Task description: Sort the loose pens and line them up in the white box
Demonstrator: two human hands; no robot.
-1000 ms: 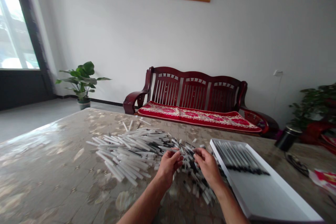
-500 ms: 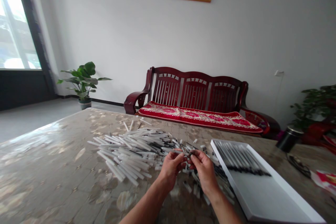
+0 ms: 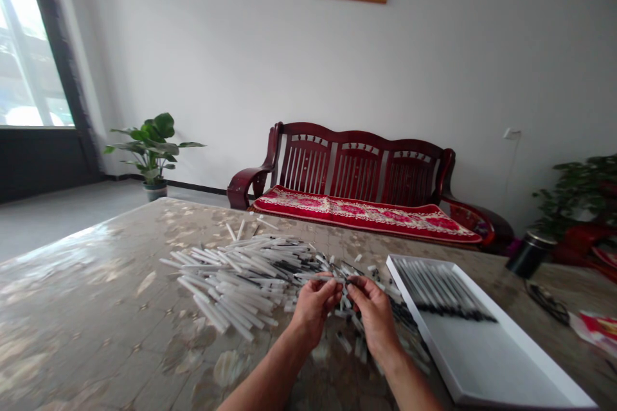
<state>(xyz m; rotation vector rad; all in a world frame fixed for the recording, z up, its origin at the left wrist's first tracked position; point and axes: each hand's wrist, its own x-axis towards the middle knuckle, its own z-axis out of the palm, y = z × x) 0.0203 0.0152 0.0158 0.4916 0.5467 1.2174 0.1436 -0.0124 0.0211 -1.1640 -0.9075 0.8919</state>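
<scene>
Over the table's middle, my left hand (image 3: pixel 313 308) pinches a whitish pen barrel (image 3: pixel 330 279) that points toward the other hand. Fingers curled, my right hand (image 3: pixel 372 309) grips a small dark pen part (image 3: pixel 350 281) at the barrel's right end. Whether the two pieces are joined is too small to tell. To the left spreads a heap of translucent white pen barrels (image 3: pixel 231 298), with dark pieces mixed in at its right side. Short clear and black pieces, apparently pen caps (image 3: pixel 359 347), lie beneath and around my right hand.
A shallow white box (image 3: pixel 486 359) stands at the right, with a row of black-ended pens (image 3: pixel 441 289) in its far half. Beyond it are a black cylinder (image 3: pixel 530 255), a dark cable (image 3: pixel 547 303) and a red-and-white packet (image 3: pixel 598 331). A wooden bench (image 3: pixel 359 170) stands behind the table.
My hands stay nearly in place, with a slight shift of the fingers around the pen barrel and dark part. The heap and the box look the same.
</scene>
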